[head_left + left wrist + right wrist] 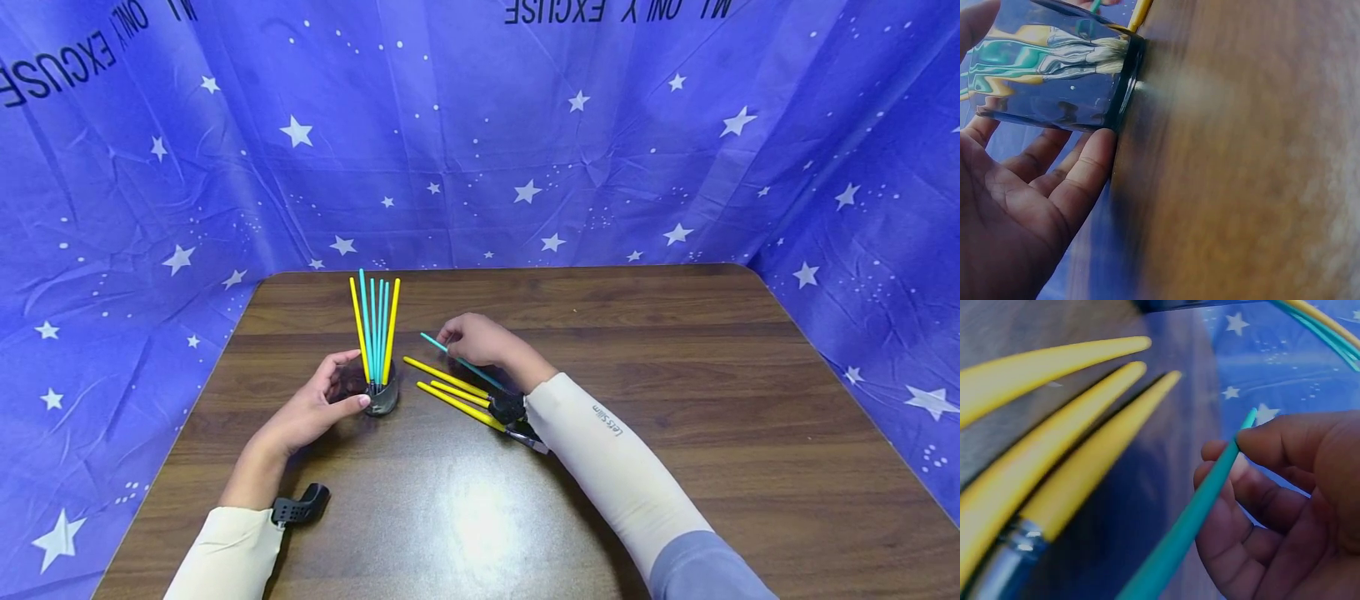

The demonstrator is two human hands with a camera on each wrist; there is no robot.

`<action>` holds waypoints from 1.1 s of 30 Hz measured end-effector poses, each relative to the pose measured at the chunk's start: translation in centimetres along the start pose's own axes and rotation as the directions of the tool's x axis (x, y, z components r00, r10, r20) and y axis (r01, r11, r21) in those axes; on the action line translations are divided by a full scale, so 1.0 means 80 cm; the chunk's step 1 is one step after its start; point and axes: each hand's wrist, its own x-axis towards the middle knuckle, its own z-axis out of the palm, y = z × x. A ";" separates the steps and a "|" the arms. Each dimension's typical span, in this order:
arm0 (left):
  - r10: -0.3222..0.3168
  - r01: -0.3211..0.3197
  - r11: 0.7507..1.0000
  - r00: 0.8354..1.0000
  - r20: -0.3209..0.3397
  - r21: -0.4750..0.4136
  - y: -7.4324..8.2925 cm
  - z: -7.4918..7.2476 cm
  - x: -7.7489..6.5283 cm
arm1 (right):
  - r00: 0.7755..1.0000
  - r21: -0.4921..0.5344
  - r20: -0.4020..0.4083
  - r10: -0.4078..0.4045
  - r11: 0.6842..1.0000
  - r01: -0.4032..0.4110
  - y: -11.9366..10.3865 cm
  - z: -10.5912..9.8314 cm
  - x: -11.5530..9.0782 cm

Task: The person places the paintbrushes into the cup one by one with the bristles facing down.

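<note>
A clear glass [385, 402] stands on the table at the left, holding several paintbrushes [372, 333] with teal and yellow handles, bristles down. My left hand [307, 410] grips the glass from its left side, thumb in front and fingers around the far side. In the left wrist view the bristles [1110, 56] show through the glass near its base. To the right, my right hand [483, 340] pinches a teal paintbrush [1182, 531] near the tip of its handle between thumb and fingers. The brush's other end is hidden behind the wrist camera in the head view.
Beside the right wrist lie 3 yellow paintbrushes [457, 404], handle tips toward the glass. A brown wooden table [720, 400] extends to the right. Behind it hangs a blue curtain [465, 125] with white stars.
</note>
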 end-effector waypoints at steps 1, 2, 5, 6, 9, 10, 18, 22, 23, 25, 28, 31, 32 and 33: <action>0.000 0.000 1.000 1.000 0.000 0.000 0.000 0.000 0.000 | 1.000 0.018 -0.016 -0.004 1.000 0.004 -0.002 -0.003 -0.001; 0.001 -0.001 1.000 1.000 0.000 -0.002 0.000 0.000 0.000 | 1.000 0.045 -0.025 -0.005 0.999 0.007 -0.004 -0.005 -0.001; 0.005 -0.005 1.000 1.000 0.000 -0.010 -0.001 0.000 0.000 | 0.999 0.132 -0.048 -0.006 0.991 0.013 -0.011 -0.011 -0.004; 0.006 -0.006 1.000 1.000 -0.001 -0.013 -0.001 0.000 0.000 | 0.999 0.171 -0.050 -0.004 0.985 0.013 -0.014 -0.012 -0.005; 0.006 -0.006 1.000 1.000 -0.006 -0.015 -0.001 0.000 -0.001 | 0.998 0.266 -0.056 0.010 0.964 0.006 -0.022 -0.015 -0.006; 0.006 -0.007 1.000 1.000 -0.007 -0.017 -0.001 0.000 -0.001 | 0.998 0.297 -0.058 0.014 0.955 0.004 -0.025 -0.016 -0.007; 0.008 -0.008 1.000 1.000 0.001 -0.013 -0.002 0.002 -0.001 | 0.990 0.443 -0.142 0.005 0.895 0.059 -0.044 -0.023 -0.011; 0.015 -0.015 1.000 1.000 -0.002 -0.008 -0.002 0.001 -0.001 | 0.973 0.496 -0.231 -0.014 0.859 0.130 -0.053 -0.027 -0.014; 0.018 -0.018 1.000 1.000 -0.003 -0.010 -0.002 0.001 0.000 | 0.967 0.505 -0.253 -0.019 0.851 0.149 -0.056 -0.028 -0.015; 0.019 -0.019 1.000 1.000 -0.003 -0.006 -0.002 0.001 0.000 | 0.955 0.519 -0.296 -0.029 0.834 0.186 -0.061 -0.028 -0.016; 0.019 -0.019 1.000 1.000 -0.002 -0.006 -0.001 0.001 0.001 | 0.935 0.540 -0.354 -0.036 0.808 0.236 -0.070 -0.030 -0.018; 0.014 -0.014 1.000 1.000 -0.001 -0.007 0.000 0.001 0.001 | 0.911 0.575 -0.411 -0.035 0.766 0.289 -0.078 -0.031 -0.018; 0.012 -0.012 1.000 1.000 -0.002 -0.007 0.000 0.001 0.000 | 0.902 0.591 -0.430 -0.034 0.745 0.309 -0.081 -0.031 -0.018; 0.009 -0.009 1.000 1.000 -0.001 -0.007 0.000 0.001 0.000 | 0.893 0.604 -0.448 -0.034 0.725 0.331 -0.083 -0.032 -0.017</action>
